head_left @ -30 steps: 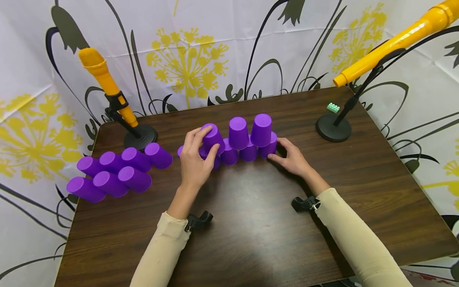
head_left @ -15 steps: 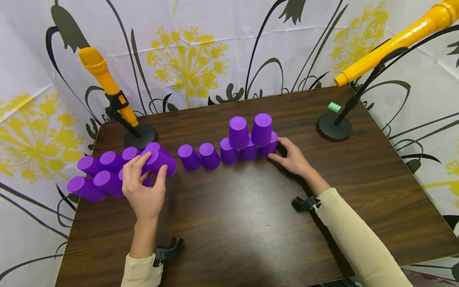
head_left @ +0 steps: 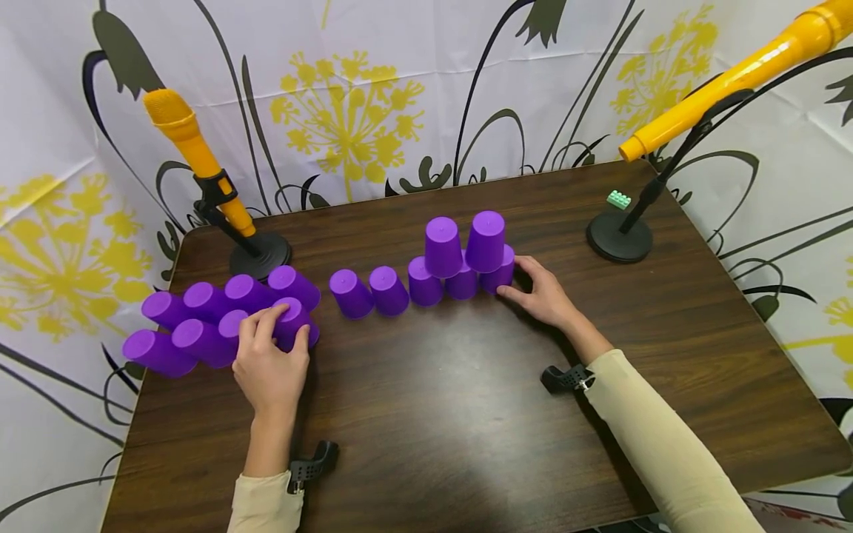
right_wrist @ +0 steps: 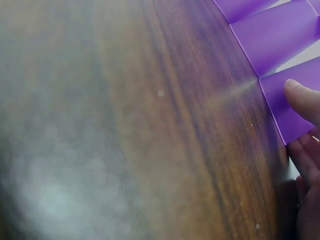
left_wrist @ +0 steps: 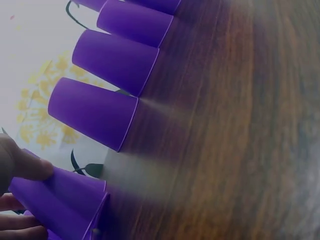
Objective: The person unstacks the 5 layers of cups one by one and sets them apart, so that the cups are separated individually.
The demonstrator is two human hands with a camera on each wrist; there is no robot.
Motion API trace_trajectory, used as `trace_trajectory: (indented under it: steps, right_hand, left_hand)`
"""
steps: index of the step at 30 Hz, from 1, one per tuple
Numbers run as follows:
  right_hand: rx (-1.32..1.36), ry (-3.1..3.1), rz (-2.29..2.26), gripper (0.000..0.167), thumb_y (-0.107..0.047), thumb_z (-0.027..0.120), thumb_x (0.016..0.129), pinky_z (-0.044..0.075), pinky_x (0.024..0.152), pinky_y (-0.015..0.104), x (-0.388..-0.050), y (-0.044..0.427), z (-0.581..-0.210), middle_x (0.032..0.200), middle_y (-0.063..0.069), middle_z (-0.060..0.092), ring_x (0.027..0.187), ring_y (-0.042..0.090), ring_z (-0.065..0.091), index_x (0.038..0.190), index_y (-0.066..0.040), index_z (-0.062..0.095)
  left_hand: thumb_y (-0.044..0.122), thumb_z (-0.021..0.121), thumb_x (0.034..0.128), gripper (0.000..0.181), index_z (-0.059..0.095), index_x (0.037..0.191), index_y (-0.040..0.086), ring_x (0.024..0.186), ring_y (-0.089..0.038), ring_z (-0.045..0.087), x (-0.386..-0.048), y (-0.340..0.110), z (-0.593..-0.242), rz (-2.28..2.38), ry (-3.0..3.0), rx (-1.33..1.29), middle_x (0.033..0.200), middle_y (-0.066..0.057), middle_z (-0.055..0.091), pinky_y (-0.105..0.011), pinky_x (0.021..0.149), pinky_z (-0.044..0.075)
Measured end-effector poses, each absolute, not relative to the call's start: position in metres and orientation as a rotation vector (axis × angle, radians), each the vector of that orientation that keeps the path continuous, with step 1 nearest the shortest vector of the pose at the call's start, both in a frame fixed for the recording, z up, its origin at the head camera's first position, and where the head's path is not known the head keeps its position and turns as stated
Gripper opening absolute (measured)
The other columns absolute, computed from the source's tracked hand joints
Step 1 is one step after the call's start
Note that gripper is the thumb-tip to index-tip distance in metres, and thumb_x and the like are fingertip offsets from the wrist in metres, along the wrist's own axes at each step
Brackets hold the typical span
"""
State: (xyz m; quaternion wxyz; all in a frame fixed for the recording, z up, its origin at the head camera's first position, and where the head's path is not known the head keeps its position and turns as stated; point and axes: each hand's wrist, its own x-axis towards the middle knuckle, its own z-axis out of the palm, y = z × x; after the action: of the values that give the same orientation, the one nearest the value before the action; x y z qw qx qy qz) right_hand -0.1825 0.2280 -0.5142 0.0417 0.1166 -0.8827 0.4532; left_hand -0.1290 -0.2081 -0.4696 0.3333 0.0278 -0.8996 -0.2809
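Observation:
In the head view my left hand point(head_left: 269, 366) grips an upside-down purple cup point(head_left: 290, 324) between thumb and fingers, at the right end of the left cluster's front row. The left wrist view shows the thumb pressed on this cup point(left_wrist: 65, 197), near the tabletop. My right hand point(head_left: 543, 292) holds the rightmost lower cup point(head_left: 500, 272) of the middle row, its thumb on the front side. Two upper cups, one cup point(head_left: 443, 248) and another cup point(head_left: 486, 242), stand on that row's right part. Left of them, one lower cup point(head_left: 389, 291) and its neighbour point(head_left: 351, 294) bear nothing.
Several more upside-down cups point(head_left: 203, 340) make up the left cluster on the brown table point(head_left: 453, 422). Behind it is a yellow microphone point(head_left: 200, 155) on a stand. Another yellow microphone point(head_left: 740, 78) stands at back right, with a mint toy brick point(head_left: 619, 199) by its base point(head_left: 620, 237).
My left hand lifted a cup off the middle row's left part, carried it left and lowered it beside the left cluster. The right hand stayed in place.

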Motion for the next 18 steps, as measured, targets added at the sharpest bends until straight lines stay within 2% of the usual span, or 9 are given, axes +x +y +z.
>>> trace_trajectory:
  steps: [15, 18]
  right_hand:
    - [0.351, -2.71, 1.396, 0.059, -0.023, 0.077, 0.086, 0.032, 0.11, 0.048, -0.182, 0.228, -0.514, 0.135, 0.013, 0.055, 0.13, 0.03, 0.046, 0.137, -0.004, 0.053]
    - [0.351, -2.707, 1.399, 0.059, -0.023, 0.077, 0.086, 0.033, 0.109, 0.048, -0.182, 0.228, -0.513, 0.135, 0.014, 0.055, 0.13, 0.03, 0.047, 0.137, -0.004, 0.053]
  left_hand:
    - [0.01, 0.082, 0.0773, 0.037, 0.071, 0.113, 0.01, 0.087, -0.035, 0.064, -0.128, -0.209, -0.467, -0.714, -2.341, 0.064, 0.124, -0.013, 0.06, -0.049, 0.068, 0.053]
    - [0.01, 0.081, 0.0777, 0.036, 0.071, 0.112, 0.009, 0.092, -0.035, 0.063, -0.126, -0.209, -0.46, -0.693, -2.32, 0.042, 0.124, -0.014, 0.06, -0.05, 0.07, 0.052]
